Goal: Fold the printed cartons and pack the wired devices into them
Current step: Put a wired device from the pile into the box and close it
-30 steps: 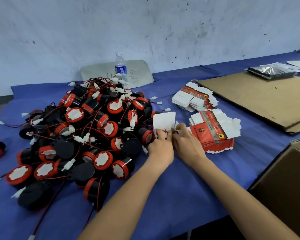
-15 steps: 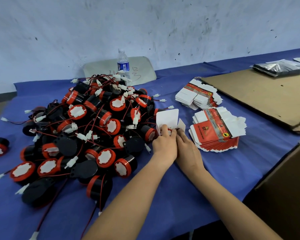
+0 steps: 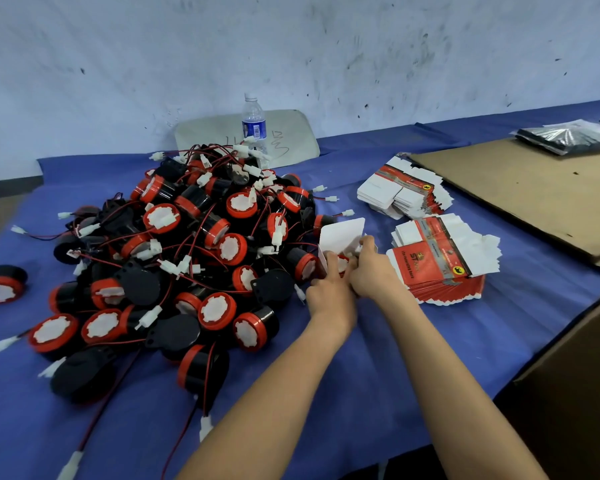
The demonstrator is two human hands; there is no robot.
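Observation:
A big heap of black and red wired devices (image 3: 187, 258) with white connectors covers the left of the blue table. Between the heap and the flat printed cartons (image 3: 437, 261), both my hands work on one white carton (image 3: 342, 233) that stands with its flap up. My left hand (image 3: 329, 292) grips its near left side. My right hand (image 3: 373, 268) pinches its right edge. A red and white device (image 3: 342, 264) shows between my fingers, inside the carton's mouth.
A second stack of flat cartons (image 3: 399, 195) lies farther back. A water bottle (image 3: 254, 126) stands by the wall. Brown cardboard sheets (image 3: 534, 199) lie at right, with dark bags (image 3: 568, 136) beyond. A brown box (image 3: 575, 393) sits at the near right. One device (image 3: 0, 284) lies far left.
The camera has shifted slightly. My hands stay on the carton, and the red device now shows between my fingers at its opening.

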